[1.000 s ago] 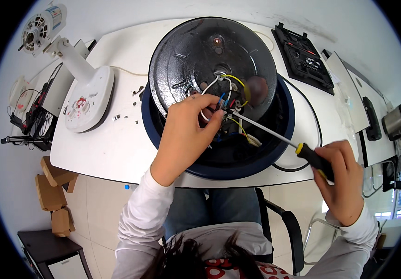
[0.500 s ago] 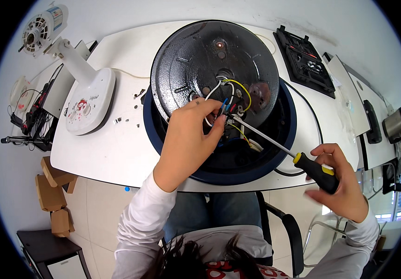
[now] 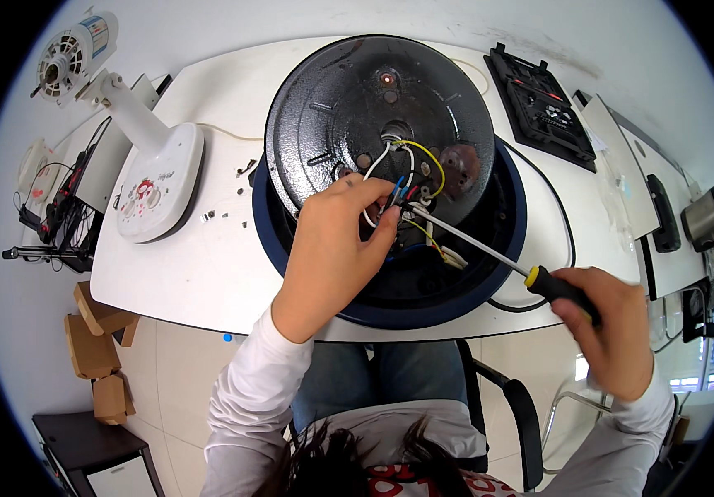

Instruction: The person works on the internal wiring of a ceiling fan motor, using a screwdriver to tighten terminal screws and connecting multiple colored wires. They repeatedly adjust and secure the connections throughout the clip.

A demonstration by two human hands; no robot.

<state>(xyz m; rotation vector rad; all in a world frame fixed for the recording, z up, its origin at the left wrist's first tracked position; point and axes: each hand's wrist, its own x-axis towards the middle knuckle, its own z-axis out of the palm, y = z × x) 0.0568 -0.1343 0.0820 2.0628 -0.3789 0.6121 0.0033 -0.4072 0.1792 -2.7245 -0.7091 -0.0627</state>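
Note:
My right hand (image 3: 614,327) is closed round the black and yellow handle of a screwdriver (image 3: 539,283). Its long shaft reaches up and left to a small dark wire connector (image 3: 405,205). That connector is pinched between the thumb and fingers of my left hand (image 3: 336,240); the fingertips partly cover it. Blue, red, white and yellow-green wires (image 3: 438,161) run about it. Behind the hands a round black metal plate (image 3: 357,83) leans tilted up out of a dark blue round housing (image 3: 357,315). The screwdriver's tip is too small to make out.
A white fan stand (image 3: 162,186) with its bare motor (image 3: 71,62) stands at the left. Small loose parts (image 3: 216,217) lie beside it. An opened black tool case (image 3: 539,108) is at the back right. A black cable (image 3: 568,224) curves along the right side.
My right hand's fingers, loose and spread around the handle before, have closed round it. My left hand keeps its pinch on the connector.

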